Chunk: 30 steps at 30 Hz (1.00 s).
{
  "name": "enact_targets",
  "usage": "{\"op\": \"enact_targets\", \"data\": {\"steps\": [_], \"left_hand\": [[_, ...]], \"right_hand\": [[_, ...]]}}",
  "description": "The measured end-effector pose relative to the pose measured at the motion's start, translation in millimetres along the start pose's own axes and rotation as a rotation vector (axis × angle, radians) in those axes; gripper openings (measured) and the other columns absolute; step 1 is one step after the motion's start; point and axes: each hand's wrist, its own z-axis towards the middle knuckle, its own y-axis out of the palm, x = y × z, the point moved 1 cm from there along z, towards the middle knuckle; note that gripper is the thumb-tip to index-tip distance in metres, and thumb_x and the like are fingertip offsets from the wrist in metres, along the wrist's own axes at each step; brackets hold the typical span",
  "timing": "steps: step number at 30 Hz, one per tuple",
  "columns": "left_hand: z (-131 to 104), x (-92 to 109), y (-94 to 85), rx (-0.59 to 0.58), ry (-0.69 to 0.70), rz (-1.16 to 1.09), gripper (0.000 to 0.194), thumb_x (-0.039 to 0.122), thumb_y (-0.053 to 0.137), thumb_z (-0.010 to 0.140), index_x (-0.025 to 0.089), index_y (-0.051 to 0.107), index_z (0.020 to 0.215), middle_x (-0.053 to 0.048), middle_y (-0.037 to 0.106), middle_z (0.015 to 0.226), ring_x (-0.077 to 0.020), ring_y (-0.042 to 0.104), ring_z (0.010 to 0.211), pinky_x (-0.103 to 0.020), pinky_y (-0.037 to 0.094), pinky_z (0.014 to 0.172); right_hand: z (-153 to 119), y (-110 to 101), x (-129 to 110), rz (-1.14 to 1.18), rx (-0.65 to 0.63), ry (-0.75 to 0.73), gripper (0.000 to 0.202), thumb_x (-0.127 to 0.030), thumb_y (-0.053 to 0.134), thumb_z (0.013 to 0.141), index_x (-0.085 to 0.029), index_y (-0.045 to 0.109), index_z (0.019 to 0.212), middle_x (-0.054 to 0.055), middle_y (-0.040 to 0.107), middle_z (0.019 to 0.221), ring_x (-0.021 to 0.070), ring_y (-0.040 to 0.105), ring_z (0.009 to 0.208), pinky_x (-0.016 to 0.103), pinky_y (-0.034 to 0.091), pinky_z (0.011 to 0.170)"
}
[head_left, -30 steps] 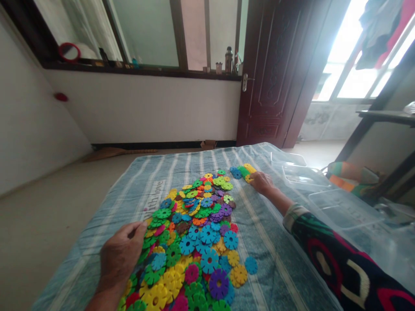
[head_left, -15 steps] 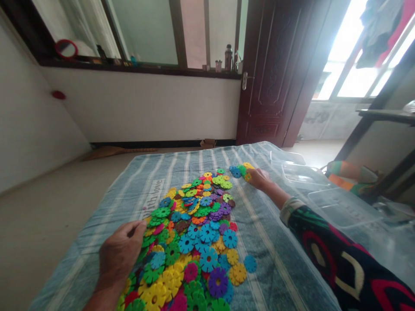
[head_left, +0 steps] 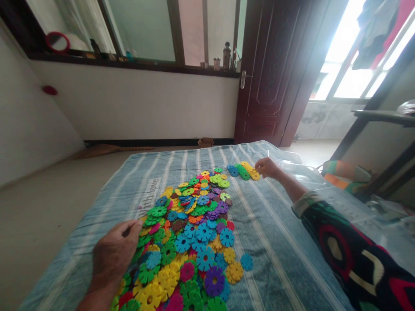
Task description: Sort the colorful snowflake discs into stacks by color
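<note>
My left hand point(head_left: 115, 248) rests at the left edge of a big heap of colourful plastic snowflake discs point(head_left: 194, 233). Its fingers are curled with thumb and forefinger together, and what they hold, if anything, is hidden. Farther off, my right hand point(head_left: 267, 167) is just right of a short row of yellow discs point(head_left: 250, 170), its loosely bent fingers apart and no disc visible in them. Left of the yellow row lie green discs point(head_left: 242, 171) and blue discs point(head_left: 232, 170), set side by side in slanting rows.
The heap lies on a striped blue-grey cloth point(head_left: 275, 242) on a raised surface. Clear plastic containers point(head_left: 311, 177) stand along the right side, near my right arm. Beyond are a dark red door point(head_left: 262, 86) and a ledge with a flask point(head_left: 227, 56).
My right hand has moved off the yellow discs, a little to the right, and the yellow row shows fully. My left hand keeps its place by the heap. The view has shifted slightly.
</note>
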Motion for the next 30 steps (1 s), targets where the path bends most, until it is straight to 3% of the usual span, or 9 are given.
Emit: {"op": "enact_targets", "data": {"steps": [4, 8, 13, 16, 22, 30], "left_hand": [[-1, 1, -0.1, -0.018, -0.012, 0.015, 0.023, 0.039, 0.054, 0.064, 0.022, 0.068, 0.070, -0.001, 0.072, 0.081, -0.0198, 0.062, 0.072, -0.025, 0.043, 0.061], [-1, 0, -0.7, -0.024, -0.004, 0.026, 0.022, 0.038, 0.054, 0.066, 0.022, 0.069, 0.072, -0.001, 0.072, 0.081, -0.0192, 0.063, 0.072, -0.025, 0.044, 0.062], [-1, -2, -1.2, -0.026, 0.018, 0.047, 0.023, 0.038, 0.055, 0.069, 0.021, 0.070, 0.075, -0.002, 0.073, 0.083, -0.0182, 0.063, 0.074, -0.024, 0.045, 0.065], [-1, -2, -0.7, -0.048, -0.003, 0.049, 0.025, 0.039, 0.055, 0.069, 0.021, 0.070, 0.077, -0.002, 0.073, 0.084, -0.0187, 0.064, 0.075, -0.025, 0.046, 0.067], [-2, -3, 1.1, -0.040, 0.023, 0.036, 0.028, 0.041, 0.053, 0.068, 0.020, 0.070, 0.075, -0.002, 0.072, 0.082, -0.0193, 0.063, 0.075, -0.026, 0.046, 0.068], [-3, -2, 2.5, -0.003, 0.068, 0.000, 0.028, 0.041, 0.052, 0.066, 0.019, 0.068, 0.073, -0.003, 0.072, 0.080, -0.0206, 0.064, 0.075, -0.028, 0.047, 0.070]], "right_hand": [[-2, 0, 12, -0.033, -0.043, 0.029, 0.017, -0.008, 0.054, 0.071, -0.009, 0.069, 0.078, 0.002, 0.061, 0.055, 0.0088, 0.056, 0.040, 0.016, 0.041, 0.044], [2, 11, 20, -0.088, -0.042, 0.043, 0.018, -0.009, 0.055, 0.072, -0.011, 0.070, 0.081, 0.002, 0.063, 0.062, 0.0086, 0.057, 0.043, 0.018, 0.043, 0.049], [6, 22, 29, -0.184, 0.030, 0.053, 0.035, -0.018, 0.065, 0.070, -0.016, 0.066, 0.106, 0.005, 0.066, 0.078, 0.0142, 0.063, 0.065, 0.021, 0.044, 0.061], [4, 27, 32, -0.244, 0.067, 0.071, 0.043, -0.024, 0.069, 0.068, -0.018, 0.064, 0.110, 0.007, 0.067, 0.086, 0.0199, 0.062, 0.080, 0.025, 0.044, 0.067], [-3, 35, 28, -0.322, 0.076, 0.102, 0.033, -0.030, 0.066, 0.069, -0.021, 0.067, 0.100, 0.007, 0.067, 0.091, 0.0221, 0.060, 0.086, 0.026, 0.040, 0.067], [-11, 32, 19, -0.358, 0.073, 0.105, 0.032, -0.028, 0.063, 0.070, -0.021, 0.067, 0.101, 0.008, 0.067, 0.092, 0.0221, 0.060, 0.084, 0.026, 0.037, 0.064]]}}
